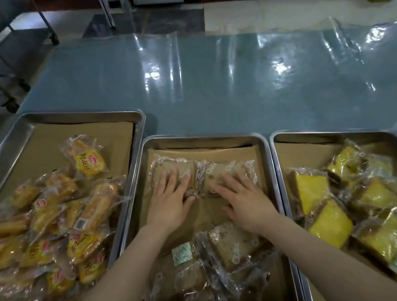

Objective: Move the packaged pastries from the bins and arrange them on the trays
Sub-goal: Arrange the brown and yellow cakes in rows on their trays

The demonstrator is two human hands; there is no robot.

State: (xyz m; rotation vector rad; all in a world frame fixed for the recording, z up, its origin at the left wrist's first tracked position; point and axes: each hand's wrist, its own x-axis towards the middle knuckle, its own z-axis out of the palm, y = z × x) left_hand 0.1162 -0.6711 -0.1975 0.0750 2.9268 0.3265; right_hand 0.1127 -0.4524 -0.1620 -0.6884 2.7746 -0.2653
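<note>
The left tray (1, 152) runs off the left and bottom edges; the middle tray (205, 136) and right tray (342, 130) are cut by the bottom edge. Each hand (168, 200) covers part of a brown pack (169, 171). Wrapper print is mostly too blurred to read.

Yellow Chinese characters reading 小面包 are printed on the yellow bread packet (90, 163) lying apart in the left tray (135, 123). "Cake" is repeated in white along the clear wrappers (212, 174) in the middle tray (268, 155). Other print is blurred.
</note>
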